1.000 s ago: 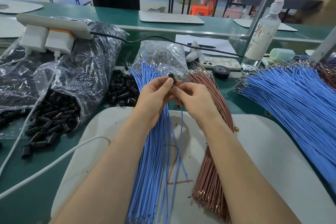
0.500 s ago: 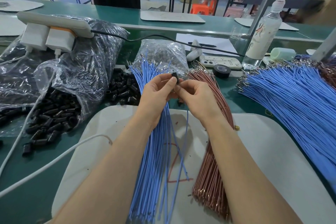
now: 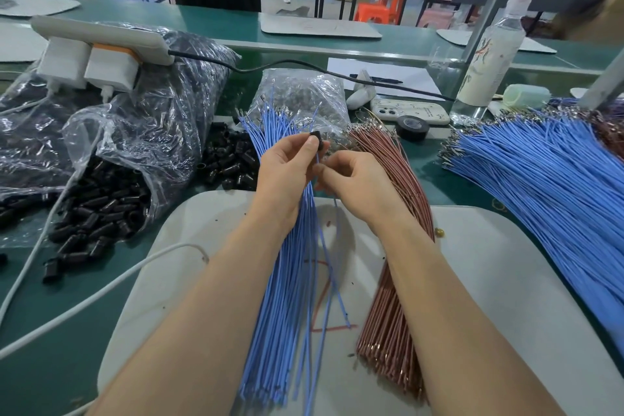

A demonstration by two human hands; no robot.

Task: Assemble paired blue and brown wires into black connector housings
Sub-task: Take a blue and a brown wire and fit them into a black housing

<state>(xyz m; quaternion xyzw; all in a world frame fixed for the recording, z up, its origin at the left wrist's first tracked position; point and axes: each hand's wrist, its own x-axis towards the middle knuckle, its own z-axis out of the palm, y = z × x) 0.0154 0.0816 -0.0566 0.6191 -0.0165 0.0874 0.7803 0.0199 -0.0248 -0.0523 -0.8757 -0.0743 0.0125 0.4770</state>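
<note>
"Hands: together or apart?"

"Close together, above the far end of the blue wire bundle (image 3: 287, 280). The left hand (image 3: 287, 172) pinches a black connector housing (image 3: 316, 140) between thumb and fingertips, lifted clear of the wires."

"And the other?"

"The right hand (image 3: 358, 182) is just beside it, fingers curled round a loose blue wire (image 3: 339, 280) that rises towards the housing's underside and trails down over the white board (image 3: 506, 280). The brown wire bundle (image 3: 395, 280) lies beneath that wrist."
</note>
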